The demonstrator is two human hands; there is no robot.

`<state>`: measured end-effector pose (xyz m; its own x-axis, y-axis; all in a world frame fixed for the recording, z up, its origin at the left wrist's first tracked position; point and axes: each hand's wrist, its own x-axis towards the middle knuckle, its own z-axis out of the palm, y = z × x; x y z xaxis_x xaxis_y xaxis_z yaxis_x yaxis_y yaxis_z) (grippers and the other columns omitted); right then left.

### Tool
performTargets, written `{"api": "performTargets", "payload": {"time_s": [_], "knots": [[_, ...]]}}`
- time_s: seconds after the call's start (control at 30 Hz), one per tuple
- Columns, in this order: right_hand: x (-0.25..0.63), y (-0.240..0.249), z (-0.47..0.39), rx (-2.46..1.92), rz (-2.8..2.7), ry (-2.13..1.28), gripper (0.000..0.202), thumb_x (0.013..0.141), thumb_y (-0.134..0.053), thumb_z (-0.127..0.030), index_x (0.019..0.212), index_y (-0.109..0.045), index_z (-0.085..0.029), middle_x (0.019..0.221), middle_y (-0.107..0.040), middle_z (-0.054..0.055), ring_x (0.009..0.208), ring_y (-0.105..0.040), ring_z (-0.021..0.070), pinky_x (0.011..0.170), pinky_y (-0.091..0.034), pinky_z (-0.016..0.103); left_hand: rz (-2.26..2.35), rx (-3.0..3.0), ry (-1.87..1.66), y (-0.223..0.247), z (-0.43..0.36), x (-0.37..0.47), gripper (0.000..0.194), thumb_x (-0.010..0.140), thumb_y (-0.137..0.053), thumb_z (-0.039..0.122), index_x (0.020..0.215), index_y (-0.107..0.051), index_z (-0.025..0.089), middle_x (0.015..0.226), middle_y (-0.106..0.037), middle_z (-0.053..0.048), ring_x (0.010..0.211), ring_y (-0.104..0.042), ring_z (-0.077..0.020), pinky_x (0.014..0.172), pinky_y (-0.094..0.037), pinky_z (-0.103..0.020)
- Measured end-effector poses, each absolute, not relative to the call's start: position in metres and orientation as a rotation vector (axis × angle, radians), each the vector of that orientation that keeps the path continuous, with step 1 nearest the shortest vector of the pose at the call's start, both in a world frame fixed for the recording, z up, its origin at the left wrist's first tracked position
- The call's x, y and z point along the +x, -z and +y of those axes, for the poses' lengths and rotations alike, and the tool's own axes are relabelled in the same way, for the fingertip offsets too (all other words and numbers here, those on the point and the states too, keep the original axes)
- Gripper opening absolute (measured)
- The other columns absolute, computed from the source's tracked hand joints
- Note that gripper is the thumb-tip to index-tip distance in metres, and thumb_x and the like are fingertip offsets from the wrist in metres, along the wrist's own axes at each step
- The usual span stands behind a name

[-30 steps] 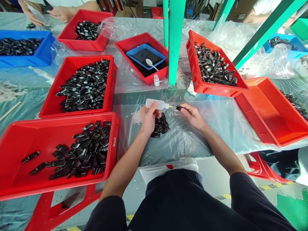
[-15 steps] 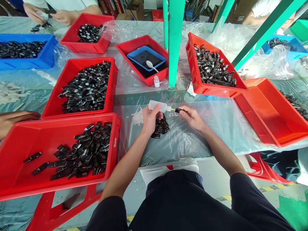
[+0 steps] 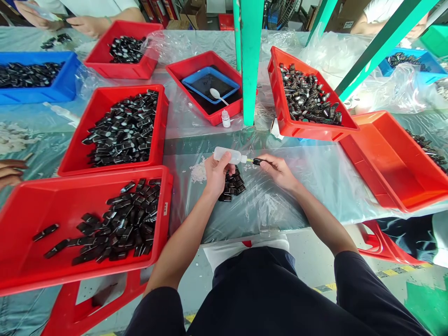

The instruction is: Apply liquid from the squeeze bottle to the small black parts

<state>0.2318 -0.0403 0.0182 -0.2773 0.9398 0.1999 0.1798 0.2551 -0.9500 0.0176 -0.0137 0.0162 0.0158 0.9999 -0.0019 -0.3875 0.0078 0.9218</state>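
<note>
Two bare hands bring a squeeze bottle's nozzle to a small black part above the plastic-covered bench point(image 3: 297, 200).

The left hand point(image 3: 216, 173) has its grip wrapped around a translucent squeeze bottle point(image 3: 229, 155), held almost level with its yellowish nozzle pointing right. The right hand point(image 3: 278, 171) pinches a small black part point(image 3: 257, 161) between thumb and fingertips, its end meeting the nozzle tip; both are held just above the bench, near its middle. Directly under the left hand lies a small heap of black parts point(image 3: 234, 184), with white scraps point(image 3: 198, 171) just to its left. A red tray point(image 3: 21, 242) of similar black parts sits at near left, a second red tray point(image 3: 75, 154) behind it, and an empty orange-red tray point(image 3: 395, 163) at right. Another person's hand point(image 3: 9, 169) shows at the far left edge.
</note>
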Motion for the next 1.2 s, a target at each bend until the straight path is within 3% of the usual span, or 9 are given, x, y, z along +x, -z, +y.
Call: {"api": "performTargets", "payload": {"time_s": [0.27, 0.4, 0.63, 0.97, 1.2], "knots": [[0.2327, -0.0214, -0.0406, -1.06, -1.661, -1.12, 0.057, 0.098, -0.058, -0.073, 0.105, -0.075, -0.019, 0.097, -0.072, 0.006, 0.089, -0.061, 0.0199, 0.085, -0.051, 0.034, 0.942, 0.97, -1.347, -0.0192, -0.0141, 0.0165, 0.054, 0.066, -0.089, 0.066, 0.073, -0.069, 0.016, 0.05, -0.058, 0.002, 0.042, -0.051, -0.0096, 0.042, -0.035, -0.023], [0.2324, -0.0218, -0.0412, -1.056, -1.638, -1.147, 0.056, 0.097, -0.06, -0.073, 0.103, -0.074, -0.019, 0.092, -0.068, 0.004, 0.082, -0.057, 0.0174, 0.077, -0.048, 0.031, 0.939, 0.983, -1.363, -0.0193, -0.0144, 0.0171, 0.055, 0.065, -0.089, 0.067, 0.073, -0.069, 0.016, 0.05, -0.058, 0.002, 0.042, -0.051, -0.0094, 0.041, -0.035, -0.023], [0.2264, -0.0163, -0.0415, -1.017, -1.494, -1.288, 0.06, 0.094, -0.062, -0.076, 0.107, -0.071, -0.018, 0.076, -0.051, -0.002, 0.062, -0.037, 0.0109, 0.057, -0.034, 0.027, 0.915, 0.925, -1.395, -0.0202, -0.0182, 0.0211, 0.053, 0.068, -0.09, 0.064, 0.074, -0.068, 0.017, 0.052, -0.059, 0.002, 0.044, -0.052, -0.0091, 0.043, -0.036, -0.023], [0.2271, -0.0188, -0.0422, -1.073, -1.524, -1.209, 0.068, 0.097, -0.053, -0.079, 0.116, -0.077, -0.019, 0.072, -0.05, -0.001, 0.06, -0.041, 0.0121, 0.055, -0.039, 0.028, 0.909, 0.916, -1.397, -0.0198, -0.0163, 0.02, 0.048, 0.072, -0.088, 0.061, 0.075, -0.069, 0.017, 0.055, -0.06, 0.001, 0.046, -0.053, -0.0101, 0.044, -0.039, -0.024], [0.2269, -0.024, -0.0446, -1.088, -1.556, -0.992, 0.049, 0.095, -0.068, -0.065, 0.121, -0.081, -0.025, 0.106, -0.071, 0.008, 0.083, -0.059, 0.0173, 0.065, -0.051, 0.029, 0.898, 0.894, -1.411, -0.0179, -0.015, 0.0171, 0.047, 0.073, -0.088, 0.061, 0.081, -0.072, 0.017, 0.057, -0.061, 0.001, 0.047, -0.053, -0.0097, 0.044, -0.04, -0.023]]}}
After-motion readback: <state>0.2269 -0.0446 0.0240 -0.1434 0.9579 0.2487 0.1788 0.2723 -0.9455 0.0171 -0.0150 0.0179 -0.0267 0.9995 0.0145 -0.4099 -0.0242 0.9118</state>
